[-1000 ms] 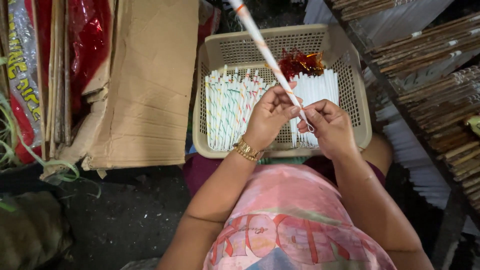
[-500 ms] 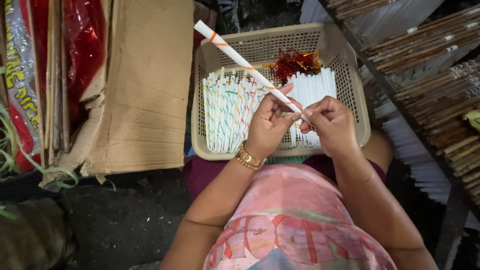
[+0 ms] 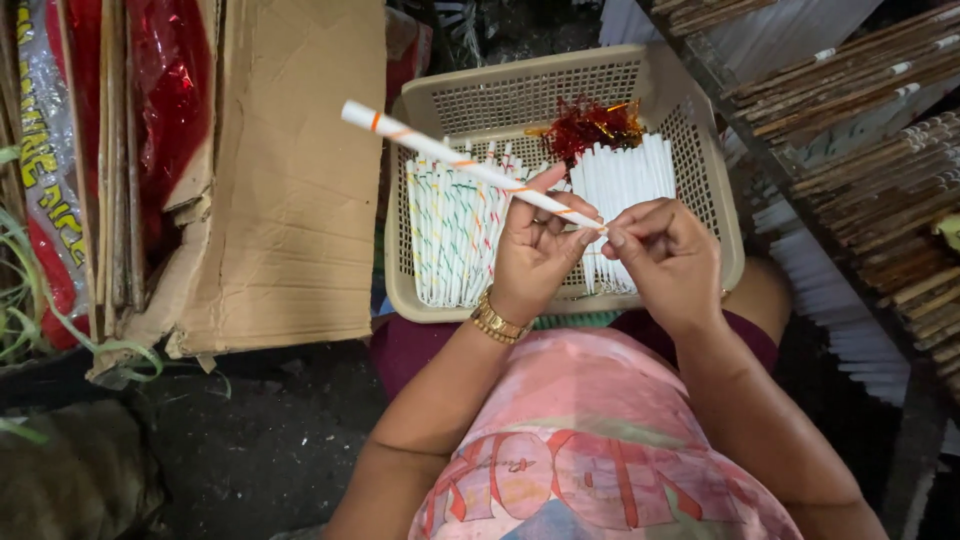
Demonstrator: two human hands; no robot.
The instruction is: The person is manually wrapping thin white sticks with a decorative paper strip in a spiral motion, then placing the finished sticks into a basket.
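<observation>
Over the lap, both hands met above the near rim of a beige perforated plastic basket (image 3: pixel 700 140). Left hand (image 3: pixel 535 255), gold bracelet (image 3: pixel 497 322) at the wrist, was closed around the lower end of a long white paper-wrapped stick with orange and green spiral stripes (image 3: pixel 450 160); the stick slanted up and away to the left, its free end over the basket's left edge. Right hand (image 3: pixel 665 255) was curled, thumb and forefinger pinched at the stick's near tip, touching the left hand's fingertips.

Inside the basket: a row of striped white sticks (image 3: pixel 455 240) lying side by side on the left, a bundle of plain white sticks (image 3: pixel 625 175) on the right, partly hidden behind the right hand, and a clump of red and gold foil strips (image 3: pixel 590 125) at the far wall.

Left of the basket, a flattened brown cardboard box (image 3: pixel 290 180) lay just beside it, with shiny red plastic wrapping (image 3: pixel 155 100) tucked behind. Green strands (image 3: pixel 40 310) trailed at far left. Right side: racks of thin brown sticks (image 3: pixel 870 130) with white tips, stacked above more white sticks (image 3: pixel 840 300). Dark floor (image 3: pixel 250 440) below; a pink patterned shirt (image 3: pixel 590 450) filled the near foreground
</observation>
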